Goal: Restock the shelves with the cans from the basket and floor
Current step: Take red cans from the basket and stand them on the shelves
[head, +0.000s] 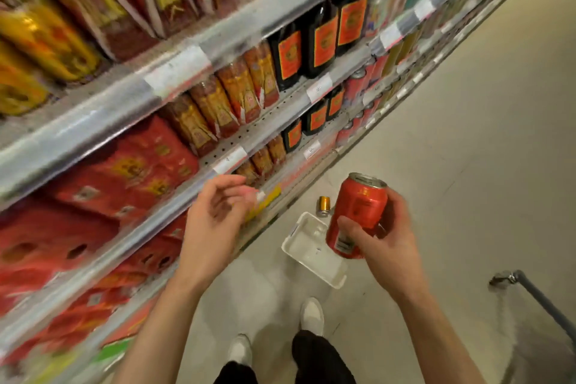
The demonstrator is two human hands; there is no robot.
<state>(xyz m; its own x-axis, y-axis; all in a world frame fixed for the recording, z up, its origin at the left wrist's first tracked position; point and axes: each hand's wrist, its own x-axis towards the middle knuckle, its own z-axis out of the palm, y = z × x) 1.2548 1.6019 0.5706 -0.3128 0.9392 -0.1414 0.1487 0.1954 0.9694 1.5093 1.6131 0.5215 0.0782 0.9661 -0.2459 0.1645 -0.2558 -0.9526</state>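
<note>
A red can (357, 215) is gripped in the right hand (380, 240). The can is held tilted, with its silver top directed up and away from the person and its base toward the wrist. The thumb is wrapped over the near lower side of the can, and the fingers are curled round the far side. The can is carried in the air above the white basket (314, 251), which rests on the floor (467, 134) just beside the base of the shelves (174, 72).

The left hand (215, 221) is raised to the left of the can and well apart from it. Its fingers are loosely curled and nothing is held in it; the fingertips are blurred. The hand is seen in front of a lower shelf edge.

A small gold can (324, 205) lies on its side on the floor, just beyond the far corner of the basket and near the foot of the shelves. Red cans (355, 87) are seen standing in rows on the shelves farther along the aisle, next to dark bottles (321, 40) with orange labels.
</note>
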